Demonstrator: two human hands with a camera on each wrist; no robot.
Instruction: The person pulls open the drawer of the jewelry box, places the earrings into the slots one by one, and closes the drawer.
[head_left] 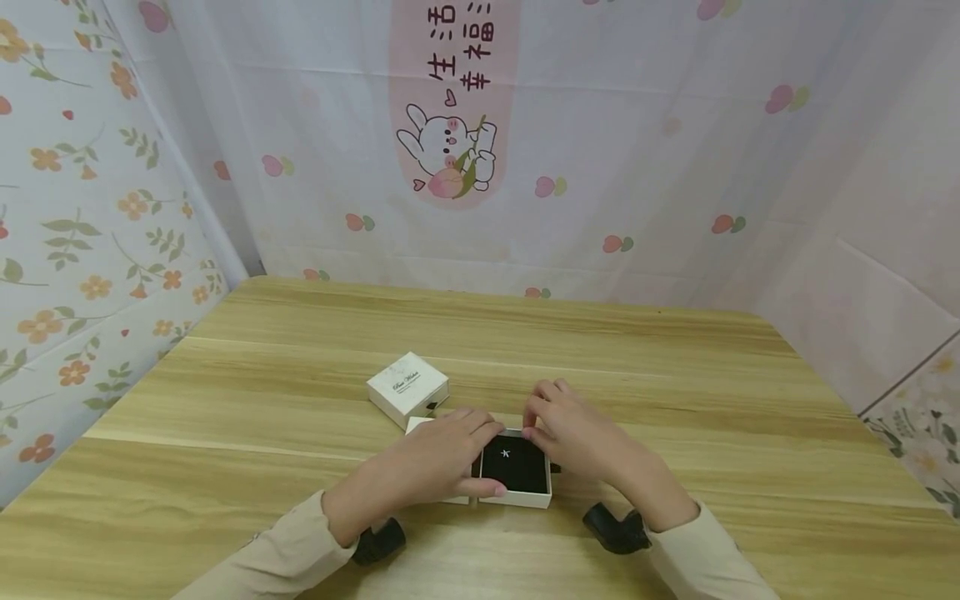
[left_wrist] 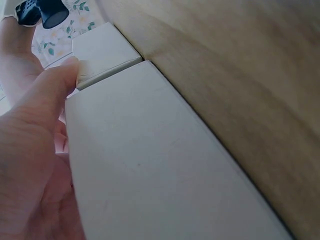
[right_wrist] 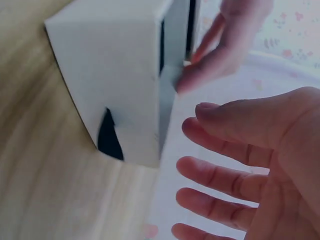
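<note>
A white jewelry box lies on the table, its drawer (head_left: 517,498) slid out to the right of the outer sleeve (left_wrist: 170,150). Black padding (head_left: 525,471) lines the drawer, with a small silver star-like piece (head_left: 506,454) on it. My left hand (head_left: 431,458) spans the box from above and grips it, thumb on the drawer's near wall and fingers toward the far side. By the drawer's far right corner is my right hand (head_left: 573,429), fingers loosely bent and apart from the box in the right wrist view. A black pull tab (right_wrist: 110,137) shows on the drawer's end.
A second white box (head_left: 408,385) with printed lettering sits behind and left of the first one. Black wrist devices (head_left: 617,529) hang under both forearms. Patterned cloth (head_left: 337,167) hangs behind the wooden table (head_left: 300,358) and at its sides.
</note>
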